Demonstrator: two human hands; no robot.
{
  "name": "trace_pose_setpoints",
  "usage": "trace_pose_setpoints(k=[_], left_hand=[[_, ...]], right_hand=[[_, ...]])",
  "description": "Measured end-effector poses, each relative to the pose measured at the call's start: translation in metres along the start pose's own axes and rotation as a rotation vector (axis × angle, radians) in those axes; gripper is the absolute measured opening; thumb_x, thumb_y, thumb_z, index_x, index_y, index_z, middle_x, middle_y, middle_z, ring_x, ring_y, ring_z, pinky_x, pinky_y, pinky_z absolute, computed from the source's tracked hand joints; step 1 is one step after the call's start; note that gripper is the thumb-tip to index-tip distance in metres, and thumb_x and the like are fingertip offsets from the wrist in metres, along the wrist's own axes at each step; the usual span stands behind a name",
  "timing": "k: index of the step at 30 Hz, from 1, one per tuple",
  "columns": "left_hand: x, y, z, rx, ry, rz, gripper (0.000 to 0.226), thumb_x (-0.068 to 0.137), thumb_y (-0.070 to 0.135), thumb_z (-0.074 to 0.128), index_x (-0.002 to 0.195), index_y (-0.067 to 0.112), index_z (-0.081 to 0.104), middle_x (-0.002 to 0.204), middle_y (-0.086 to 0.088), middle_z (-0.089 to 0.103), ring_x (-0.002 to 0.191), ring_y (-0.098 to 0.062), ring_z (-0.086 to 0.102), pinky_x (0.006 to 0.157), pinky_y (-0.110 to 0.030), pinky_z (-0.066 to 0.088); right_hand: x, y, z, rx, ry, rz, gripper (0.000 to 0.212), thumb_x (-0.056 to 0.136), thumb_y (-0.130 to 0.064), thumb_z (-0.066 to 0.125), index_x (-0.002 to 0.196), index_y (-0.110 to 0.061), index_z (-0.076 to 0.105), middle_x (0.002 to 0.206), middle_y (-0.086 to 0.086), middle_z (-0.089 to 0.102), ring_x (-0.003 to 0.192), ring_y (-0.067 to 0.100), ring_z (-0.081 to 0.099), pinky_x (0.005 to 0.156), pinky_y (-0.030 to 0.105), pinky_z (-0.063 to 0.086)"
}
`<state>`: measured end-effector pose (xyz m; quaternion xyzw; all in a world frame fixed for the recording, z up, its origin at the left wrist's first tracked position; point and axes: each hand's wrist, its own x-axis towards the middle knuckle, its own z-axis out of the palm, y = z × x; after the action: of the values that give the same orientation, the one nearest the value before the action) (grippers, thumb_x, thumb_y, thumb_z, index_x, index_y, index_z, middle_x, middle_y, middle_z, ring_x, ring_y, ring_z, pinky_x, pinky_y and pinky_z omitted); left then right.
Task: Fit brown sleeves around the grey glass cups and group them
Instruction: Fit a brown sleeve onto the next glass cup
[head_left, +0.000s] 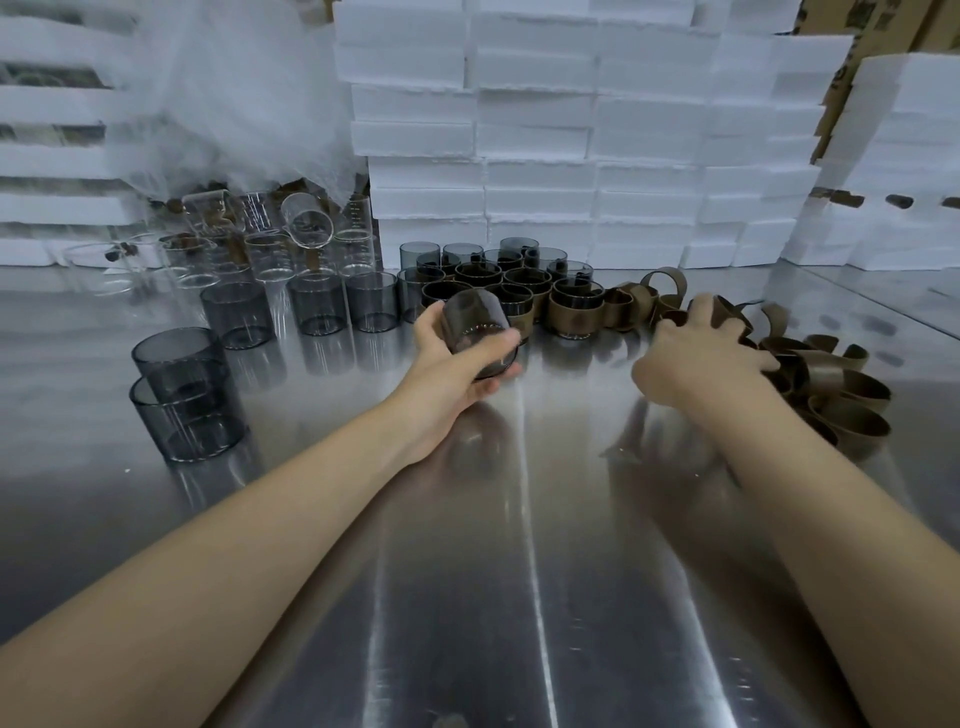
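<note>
My left hand (447, 358) grips a bare grey glass cup (478, 327), tilted on its side just above the steel table. My right hand (701, 358) reaches into a heap of loose brown sleeves (831, 384) at the right, fingers spread and curled over them; motion blur hides whether it holds one. Behind the held cup stands a cluster of grey cups wearing brown sleeves (519, 291). Several bare grey cups (317, 304) stand in a row to the left, and two more (182, 389) sit stacked nearer the left edge.
Clear glass beakers (270, 244) crowd the back left under white foam wrap. Stacked white foam boxes (545, 130) wall off the back. The shiny steel table (519, 545) stretches toward me between my forearms.
</note>
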<state>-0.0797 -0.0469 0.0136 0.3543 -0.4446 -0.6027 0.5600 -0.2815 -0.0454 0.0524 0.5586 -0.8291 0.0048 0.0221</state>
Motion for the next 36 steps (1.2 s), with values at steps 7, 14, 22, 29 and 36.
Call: trace_pose_setpoints(k=[7,14,22,29,36], left_hand=[[-0.001,0.001,0.0,-0.087,-0.013,-0.009,0.032,0.092,0.006,0.063,0.12,0.005,0.047,0.107,-0.003,0.059,0.103,-0.026,0.065,0.071,-0.022,0.058],[-0.002,0.002,0.001,-0.066,-0.038,-0.043,0.046,0.095,0.007,0.057,0.137,-0.001,0.04,0.124,-0.005,0.054,0.099,-0.021,0.067,0.083,-0.029,0.059],[-0.002,0.0,-0.001,-0.035,-0.072,-0.024,0.051,0.098,0.007,0.053,0.145,0.009,0.031,0.127,-0.004,0.058,0.098,-0.018,0.071,0.089,-0.03,0.057],[0.0,-0.002,-0.002,-0.022,0.013,0.04,0.086,0.101,0.014,0.051,0.154,0.028,-0.015,0.139,-0.001,0.051,0.089,-0.015,0.071,0.089,-0.024,0.055],[-0.002,0.002,-0.003,0.008,0.04,0.103,0.055,0.1,0.013,0.051,0.15,0.026,0.03,0.13,-0.011,0.052,0.07,-0.019,0.072,0.074,-0.026,0.06]], right_hand=[[-0.002,-0.004,0.0,0.175,0.137,-0.161,0.038,0.095,-0.02,0.045,0.128,-0.003,0.044,0.144,0.019,0.025,0.121,0.043,0.039,0.082,0.043,0.038],[-0.008,-0.015,-0.004,0.345,0.185,-0.32,0.024,0.084,-0.01,0.049,0.103,-0.01,0.063,0.108,0.012,0.059,0.097,0.033,0.055,0.084,0.042,0.049],[-0.008,-0.023,0.01,0.481,0.053,-0.387,0.01,0.089,-0.014,0.058,0.093,-0.015,0.067,0.096,0.008,0.067,0.09,0.026,0.061,0.084,0.044,0.055],[-0.005,-0.031,0.018,0.927,0.162,-0.351,0.01,0.096,-0.011,0.053,0.09,-0.004,0.056,0.091,0.016,0.066,0.073,0.027,0.067,0.064,0.036,0.059],[-0.01,-0.044,0.026,1.207,0.349,-0.43,0.022,0.095,-0.018,0.057,0.077,-0.011,0.047,0.081,0.019,0.067,0.064,0.015,0.068,0.059,0.028,0.056]])
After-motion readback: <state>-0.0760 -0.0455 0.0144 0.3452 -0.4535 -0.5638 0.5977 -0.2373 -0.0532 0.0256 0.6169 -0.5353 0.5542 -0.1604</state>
